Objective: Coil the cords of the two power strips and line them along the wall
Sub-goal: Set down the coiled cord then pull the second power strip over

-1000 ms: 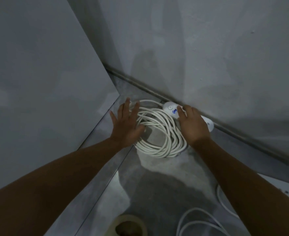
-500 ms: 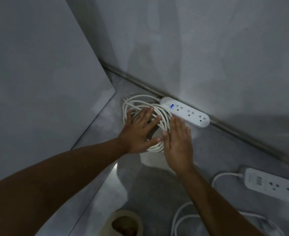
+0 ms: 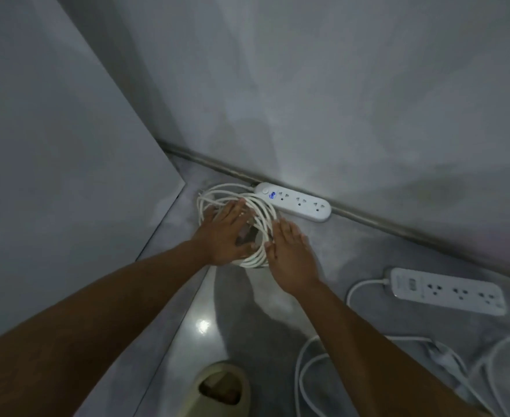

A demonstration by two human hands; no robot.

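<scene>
A white power strip (image 3: 294, 201) with a blue logo lies flat against the base of the wall. Its white cord (image 3: 259, 215) lies coiled on the floor just left of it. My left hand (image 3: 225, 233) rests flat on top of the coil, fingers spread. My right hand (image 3: 291, 255) lies flat with its fingertips against the coil's right edge. A second white power strip (image 3: 447, 290) lies at the right, away from the wall, and its cord (image 3: 308, 371) trails loose over the floor toward the bottom right.
A grey panel (image 3: 67, 176) stands at the left and meets the wall (image 3: 338, 85) in a corner behind the coil. A metal strip (image 3: 398, 228) runs along the wall's base. A beige slipper (image 3: 222, 389) is at the bottom centre.
My right hand came off the first power strip and moved down to the coil's right edge. My left hand shifted onto the coil's middle. The view shifted, showing the second strip.
</scene>
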